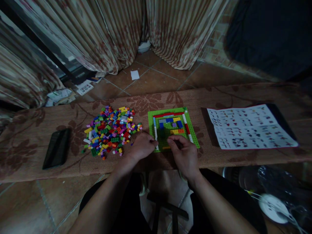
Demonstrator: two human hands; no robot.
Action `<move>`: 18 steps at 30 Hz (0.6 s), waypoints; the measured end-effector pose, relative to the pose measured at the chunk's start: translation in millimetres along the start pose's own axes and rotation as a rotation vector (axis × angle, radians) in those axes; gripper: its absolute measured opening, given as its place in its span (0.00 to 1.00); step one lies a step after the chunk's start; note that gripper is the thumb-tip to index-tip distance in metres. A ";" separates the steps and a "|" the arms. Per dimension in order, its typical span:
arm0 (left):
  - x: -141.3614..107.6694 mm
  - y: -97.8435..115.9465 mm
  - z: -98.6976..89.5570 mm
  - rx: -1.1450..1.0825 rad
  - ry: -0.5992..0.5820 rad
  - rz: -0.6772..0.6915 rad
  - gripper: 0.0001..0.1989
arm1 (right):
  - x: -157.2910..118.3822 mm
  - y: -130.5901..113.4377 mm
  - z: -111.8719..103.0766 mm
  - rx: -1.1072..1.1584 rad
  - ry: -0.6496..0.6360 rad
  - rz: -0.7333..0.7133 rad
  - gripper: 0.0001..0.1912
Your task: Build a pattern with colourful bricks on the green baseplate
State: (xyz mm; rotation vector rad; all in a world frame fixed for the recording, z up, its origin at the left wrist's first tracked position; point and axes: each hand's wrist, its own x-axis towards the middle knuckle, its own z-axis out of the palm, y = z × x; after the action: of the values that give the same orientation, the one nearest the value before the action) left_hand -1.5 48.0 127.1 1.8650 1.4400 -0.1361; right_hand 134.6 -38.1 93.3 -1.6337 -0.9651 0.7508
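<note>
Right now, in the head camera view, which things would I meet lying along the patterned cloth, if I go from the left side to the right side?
Black phone → pile of colourful bricks → green baseplate with bricks built on it → printed sheet.

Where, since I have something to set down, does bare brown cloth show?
Bare patterned brown cloth lies left of the black rectangular phone; a narrower strip separates phone and multicoloured plastic brick pile. Crowded: that pile, and the square green studded baseplate, with left hand and right hand at its near side.
</note>
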 end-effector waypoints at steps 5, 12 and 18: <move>-0.1 2.3 0.6 -0.011 -0.009 -0.004 0.12 | -0.2 1.9 0.8 -0.004 0.002 0.018 0.10; 2.3 1.8 3.3 -0.025 -0.007 -0.017 0.12 | 2.1 3.4 -3.2 -0.229 -0.037 0.079 0.11; 4.9 -1.1 5.6 -0.079 -0.012 0.009 0.13 | 4.3 4.5 -4.1 -0.364 -0.067 0.046 0.11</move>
State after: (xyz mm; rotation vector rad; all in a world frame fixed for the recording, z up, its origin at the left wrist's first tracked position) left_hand 1.3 48.5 120.1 1.8037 1.4082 -0.0851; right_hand 141.2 -36.8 89.9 -1.9600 -1.1665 0.6923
